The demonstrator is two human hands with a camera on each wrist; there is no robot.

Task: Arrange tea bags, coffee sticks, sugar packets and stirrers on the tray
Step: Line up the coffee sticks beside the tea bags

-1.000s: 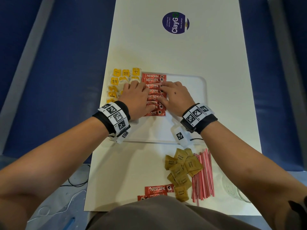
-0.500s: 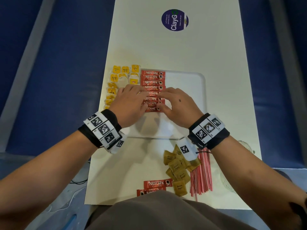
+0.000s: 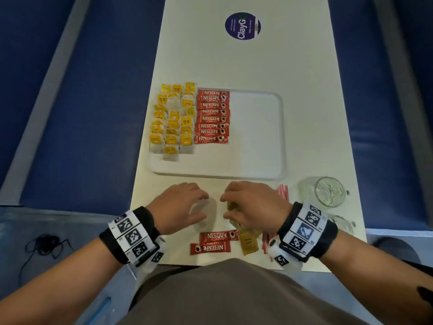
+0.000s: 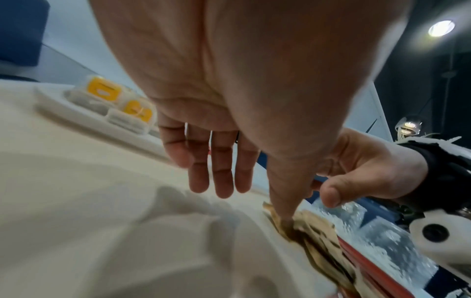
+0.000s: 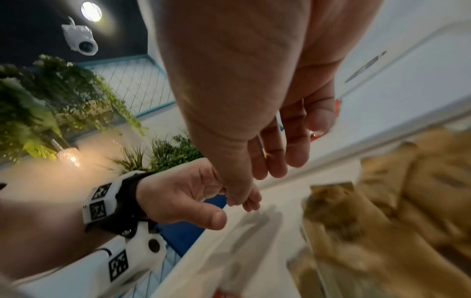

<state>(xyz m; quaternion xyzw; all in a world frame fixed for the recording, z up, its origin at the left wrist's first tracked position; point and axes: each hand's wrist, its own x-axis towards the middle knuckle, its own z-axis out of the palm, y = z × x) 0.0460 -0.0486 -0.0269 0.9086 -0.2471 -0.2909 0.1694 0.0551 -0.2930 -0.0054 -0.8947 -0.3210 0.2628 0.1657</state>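
Note:
A white tray (image 3: 218, 177) lies mid-table. Several yellow tea bags (image 3: 173, 118) fill its left side, and beside them runs a column of red coffee sticks (image 3: 213, 116). Both hands hover over the table just in front of the tray. My left hand (image 3: 201, 205) has relaxed fingers and holds nothing. My right hand (image 3: 228, 207) hangs with loose fingers over the pile of brown sugar packets (image 5: 407, 191), mostly hiding it. One sugar packet (image 3: 248, 245) shows below the wrist. Two loose coffee sticks (image 3: 214, 241) lie near the front edge. Red-and-white stirrers (image 3: 282, 193) peek out behind the right hand.
A glass mug (image 3: 325, 191) stands at the right, close to the right wrist. A purple round sticker (image 3: 242, 25) marks the far end of the table. The right half of the tray is bare. Blue floor lies on both sides of the narrow table.
Both hands have left the row of coffee sticks on the tray and drawn back toward me, stopping in front of the tray, the right one over the sugar packets.

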